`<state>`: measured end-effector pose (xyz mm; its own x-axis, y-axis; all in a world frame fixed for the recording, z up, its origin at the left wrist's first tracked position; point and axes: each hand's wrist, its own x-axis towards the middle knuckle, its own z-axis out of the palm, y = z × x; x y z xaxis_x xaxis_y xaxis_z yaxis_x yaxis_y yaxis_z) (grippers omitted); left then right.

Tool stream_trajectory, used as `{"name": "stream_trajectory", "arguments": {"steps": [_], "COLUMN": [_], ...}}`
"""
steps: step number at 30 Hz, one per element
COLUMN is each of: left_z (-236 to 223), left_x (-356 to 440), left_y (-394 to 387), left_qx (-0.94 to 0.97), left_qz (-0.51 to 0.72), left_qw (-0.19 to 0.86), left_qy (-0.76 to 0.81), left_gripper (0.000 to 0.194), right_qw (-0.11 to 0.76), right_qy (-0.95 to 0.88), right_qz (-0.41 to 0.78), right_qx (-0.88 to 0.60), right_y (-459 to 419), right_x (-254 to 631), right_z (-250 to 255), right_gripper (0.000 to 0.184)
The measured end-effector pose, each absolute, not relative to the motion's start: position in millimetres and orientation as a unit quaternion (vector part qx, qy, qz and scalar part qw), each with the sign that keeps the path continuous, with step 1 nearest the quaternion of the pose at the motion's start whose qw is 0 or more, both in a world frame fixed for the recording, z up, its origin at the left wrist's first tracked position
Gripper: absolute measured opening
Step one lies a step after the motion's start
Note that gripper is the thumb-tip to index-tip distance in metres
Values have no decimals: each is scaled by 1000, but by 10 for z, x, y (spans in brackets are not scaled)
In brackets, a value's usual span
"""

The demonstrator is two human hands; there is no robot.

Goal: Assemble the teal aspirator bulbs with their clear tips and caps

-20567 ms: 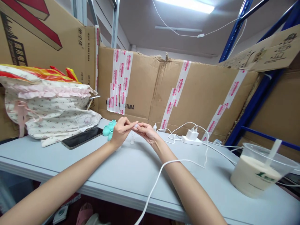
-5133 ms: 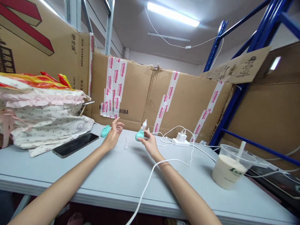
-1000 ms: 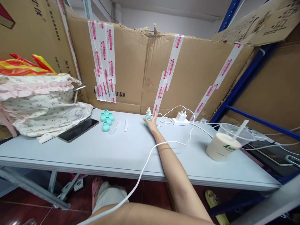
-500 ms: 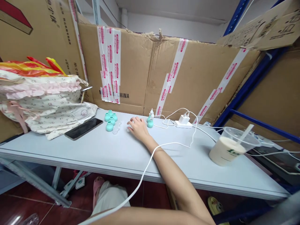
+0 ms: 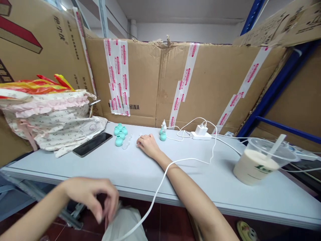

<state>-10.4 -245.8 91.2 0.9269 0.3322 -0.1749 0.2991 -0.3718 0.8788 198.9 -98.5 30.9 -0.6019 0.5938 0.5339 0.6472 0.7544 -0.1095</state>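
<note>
My right hand (image 5: pixel 148 146) rests on the tabletop with its fingers curled down over small clear plastic pieces; a bit of one shows at the fingertips, the rest is hidden. Left of it lies a row of small clear pieces (image 5: pixel 126 142). Beside these stand several round teal bulbs (image 5: pixel 118 141) with open necks, grouped together. To the right of my right hand are two teal bulbs fitted with white nozzles (image 5: pixel 163 136), standing upright one behind the other. My left hand (image 5: pixel 94 195), slightly blurred, hangs in front of the table edge above my lap, fingers bent and apart, holding nothing visible.
A black phone (image 5: pixel 92 144) lies at left before a floral cloth bag (image 5: pixel 55 120). A white charger (image 5: pixel 201 130) with cables sits back right; one cable (image 5: pixel 163 180) crosses my right forearm. A drink cup (image 5: pixel 258 167) stands at right. Taped cardboard (image 5: pixel 145 83) walls the back.
My right hand left the nozzle-topped bulb by the cardboard and moved left onto the clear pieces, where it stays. My left hand has come into view at the lower left.
</note>
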Motion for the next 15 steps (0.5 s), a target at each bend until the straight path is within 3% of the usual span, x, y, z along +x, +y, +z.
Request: {"name": "stream_trajectory", "arguments": {"steps": [2, 4, 8, 11, 15], "left_z": [1107, 1215, 1175, 1062, 945], "left_x": [-363, -480, -283, 89, 473], "left_y": [-2242, -1932, -1197, -782, -582], "left_qx": [820, 821, 812, 852, 829], "left_qz": [35, 145, 334, 312, 379], "left_qw": [495, 391, 170, 169, 174], "left_qy": [286, 391, 448, 385, 372], "left_gripper": [26, 24, 43, 44, 35], "right_qw": [349, 445, 584, 625, 645], "right_qy": [-870, -811, -630, -549, -516], "right_qz": [24, 140, 378, 444, 450], "right_qx": [-348, -353, -344, -333, -339], "right_y": [-956, -915, -832, -791, -757], "right_x": [1980, 1970, 1973, 2027, 2106], "right_z": [312, 331, 428, 496, 504], "right_gripper": [10, 12, 21, 27, 28]}}
